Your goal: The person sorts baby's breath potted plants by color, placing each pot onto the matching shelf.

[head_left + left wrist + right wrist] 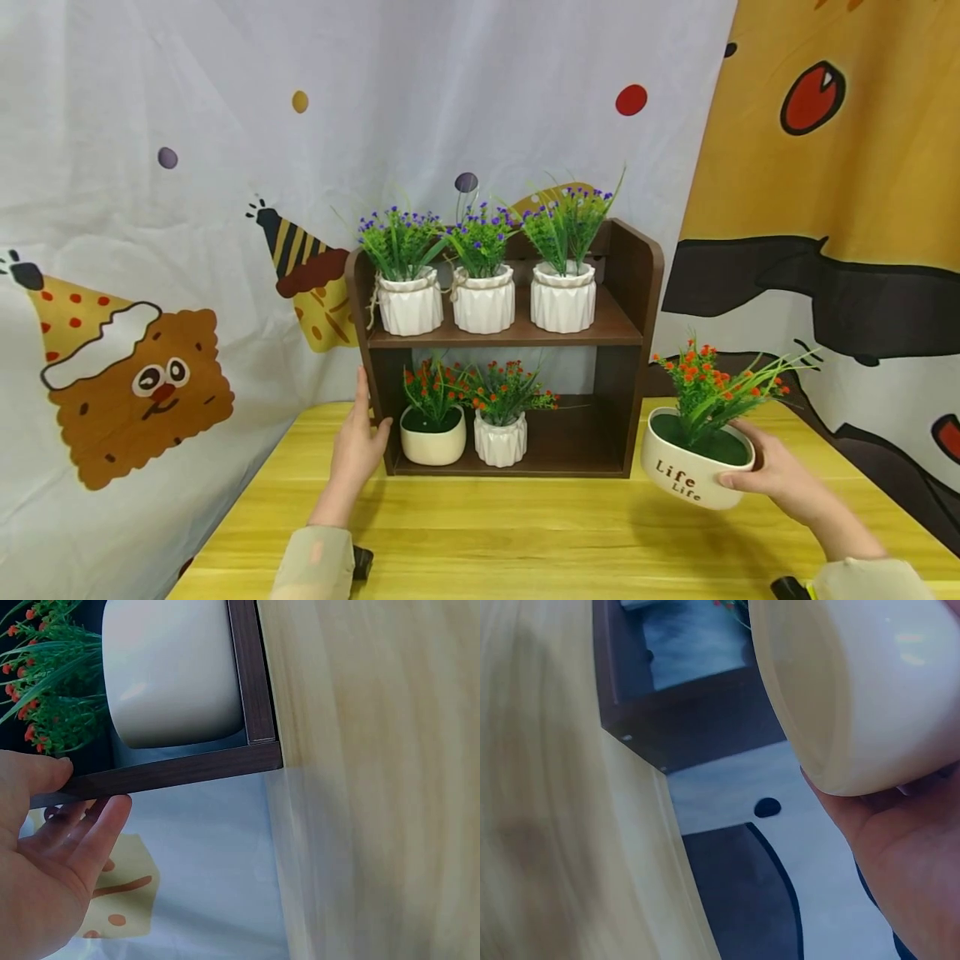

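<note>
My right hand (780,477) grips the end of an oval cream flowerpot (678,472) marked "Life". The pot is raised over the table, slightly tilted, with orange flowers and long grass in it; its base shows in the right wrist view. My left hand (354,450) holds the left side panel of a dark brown two-tier shelf (637,367), thumb inside and fingers outside, as the left wrist view shows. On the lower tier stand a rounded cream pot (433,443) and a ribbed white pot (501,442), both with orange-red flowers.
Three ribbed white pots with purple flowers, including the middle one (483,304), line the top tier. Beneath the shelf is a light wooden table (487,533). Behind hangs a cartoon-printed cloth (480,83).
</note>
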Motion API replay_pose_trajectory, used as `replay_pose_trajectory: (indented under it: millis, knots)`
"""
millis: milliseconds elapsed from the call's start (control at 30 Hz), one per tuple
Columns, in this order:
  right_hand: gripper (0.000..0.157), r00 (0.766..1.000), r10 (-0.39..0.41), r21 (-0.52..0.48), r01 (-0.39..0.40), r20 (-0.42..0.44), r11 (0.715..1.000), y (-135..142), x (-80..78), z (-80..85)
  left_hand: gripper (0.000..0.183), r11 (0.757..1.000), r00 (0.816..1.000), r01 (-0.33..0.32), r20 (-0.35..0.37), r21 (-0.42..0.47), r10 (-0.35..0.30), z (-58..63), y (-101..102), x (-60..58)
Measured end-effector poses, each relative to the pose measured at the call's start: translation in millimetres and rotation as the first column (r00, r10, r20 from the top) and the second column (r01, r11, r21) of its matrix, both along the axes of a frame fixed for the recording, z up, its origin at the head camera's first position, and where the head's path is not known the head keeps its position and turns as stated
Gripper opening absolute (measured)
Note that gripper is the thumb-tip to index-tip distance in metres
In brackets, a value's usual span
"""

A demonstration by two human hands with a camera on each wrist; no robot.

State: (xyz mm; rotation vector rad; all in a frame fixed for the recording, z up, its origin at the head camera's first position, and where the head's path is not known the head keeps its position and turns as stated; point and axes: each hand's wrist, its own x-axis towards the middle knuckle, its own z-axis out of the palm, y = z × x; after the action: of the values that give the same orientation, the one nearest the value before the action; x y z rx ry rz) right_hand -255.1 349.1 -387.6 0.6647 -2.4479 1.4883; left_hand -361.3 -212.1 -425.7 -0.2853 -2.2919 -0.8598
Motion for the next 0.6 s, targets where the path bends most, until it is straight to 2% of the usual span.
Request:
replay_pose_trajectory:
  millis: [100,200,333,600]
  knots:
    - [0.070,0.999,-0.015,0.040,0.014,0.030,0.999,-7.1,0.3,-0.4,0.099,1.000,1.000,0.002,-0.007,0.000,-0.002,-0.4,0.0,0.5]
    - [0.075,0.998,-0.005,0.049,0.003,0.057,0.999,-14.0,-0.3,-3.0,0.100,1.000,1.000,0.003,-0.010,-0.001,-0.003,-0.8,0.0,1.4]
    - [0.076,0.996,0.038,0.031,-0.041,0.079,0.999,-23.5,-2.1,-8.9,0.101,1.000,1.000,0.006,-0.010,-0.001,-0.006,-0.4,0.3,2.1]
    - [0.076,0.993,0.068,0.000,-0.068,0.099,0.998,-41.1,-4.8,-20.3,0.099,1.000,0.999,0.015,-0.030,-0.011,-0.015,0.1,0.4,1.1]
